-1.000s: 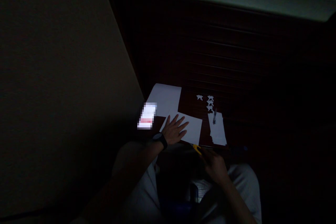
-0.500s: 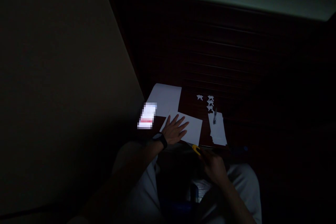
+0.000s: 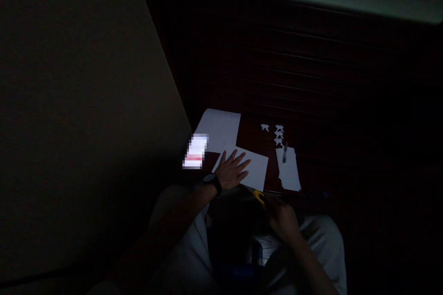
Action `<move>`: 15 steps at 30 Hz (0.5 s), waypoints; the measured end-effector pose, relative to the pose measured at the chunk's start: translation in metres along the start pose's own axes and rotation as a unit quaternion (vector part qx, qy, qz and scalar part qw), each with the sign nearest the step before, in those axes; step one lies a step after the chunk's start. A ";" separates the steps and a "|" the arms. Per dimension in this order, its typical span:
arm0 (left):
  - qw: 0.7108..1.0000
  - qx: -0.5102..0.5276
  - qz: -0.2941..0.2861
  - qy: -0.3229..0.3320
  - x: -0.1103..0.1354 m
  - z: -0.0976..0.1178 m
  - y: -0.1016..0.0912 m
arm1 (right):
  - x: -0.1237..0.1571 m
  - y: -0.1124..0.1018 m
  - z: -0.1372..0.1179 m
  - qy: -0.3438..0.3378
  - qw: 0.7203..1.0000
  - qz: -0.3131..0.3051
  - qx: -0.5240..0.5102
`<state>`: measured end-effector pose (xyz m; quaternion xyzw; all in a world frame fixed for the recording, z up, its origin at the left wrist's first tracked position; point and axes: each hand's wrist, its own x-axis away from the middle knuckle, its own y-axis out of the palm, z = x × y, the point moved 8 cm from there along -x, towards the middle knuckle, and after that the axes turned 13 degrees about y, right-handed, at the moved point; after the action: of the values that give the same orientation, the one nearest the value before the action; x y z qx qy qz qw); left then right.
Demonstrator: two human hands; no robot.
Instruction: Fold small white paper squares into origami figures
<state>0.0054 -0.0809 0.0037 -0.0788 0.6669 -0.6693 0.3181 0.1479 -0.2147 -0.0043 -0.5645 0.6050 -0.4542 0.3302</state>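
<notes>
My left hand lies flat with fingers spread on a white sheet of paper, pressing it near its left part. A dark watch is on that wrist. My right hand is closed round a yellow and black utility knife. The knife's thin blade points up and left, at the near edge of the sheet. It is too dark to tell whether the blade touches the paper.
A larger white sheet lies behind, beside a lit, blurred phone. Several small cut paper shapes lie at the right, above a stack of paper strips bearing a pen. A wall rises at the left.
The whole view has shifted slightly. Both hands, the knife and the sheet keep nearly the same places relative to each other.
</notes>
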 end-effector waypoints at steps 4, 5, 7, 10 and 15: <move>1.000 0.001 0.001 -0.002 0.000 0.000 0.000 | 0.000 0.003 -0.001 0.002 1.000 0.005 0.005; 1.000 0.001 0.002 -0.002 0.000 0.000 0.000 | 0.000 0.005 -0.001 0.003 1.000 0.006 0.007; 1.000 0.002 0.004 -0.004 0.000 0.000 0.000 | 0.000 0.007 0.000 0.006 1.000 0.009 0.010; 1.000 0.003 0.003 -0.005 0.001 0.000 0.000 | 0.001 0.008 -0.001 0.006 1.000 0.014 0.007; 1.000 0.004 -0.003 -0.007 0.000 0.000 0.000 | 0.003 0.009 -0.004 0.005 1.000 0.013 0.005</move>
<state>0.0051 -0.0810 0.0031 -0.0841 0.6616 -0.6721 0.3215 0.1403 -0.2177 -0.0112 -0.5523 0.6116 -0.4556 0.3365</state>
